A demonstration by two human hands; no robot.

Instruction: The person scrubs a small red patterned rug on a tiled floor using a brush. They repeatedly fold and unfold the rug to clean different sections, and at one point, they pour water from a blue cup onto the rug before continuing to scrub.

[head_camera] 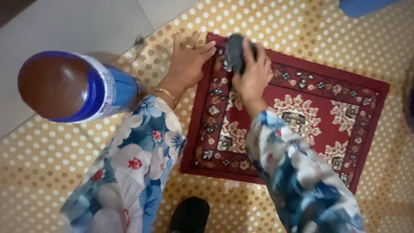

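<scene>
A small dark-red patterned rug [327, 103] lies on a tan floor covering with white dots [51, 159]. My left hand [188, 60] presses flat on the rug's far left corner, fingers spread, a gold bangle at the wrist. My right hand [254, 73] grips a dark rounded object [235, 49], perhaps a brush, and holds it against the rug's top edge, right beside my left hand. Both sleeves are blue with white and red flowers.
A blue canister with a brown domed top [73, 86] stands close to the camera at the left. A black object [189, 215] sits at the bottom edge. Grey bare floor [77, 26] lies beyond the covering; something blue [358, 6] is at the top right.
</scene>
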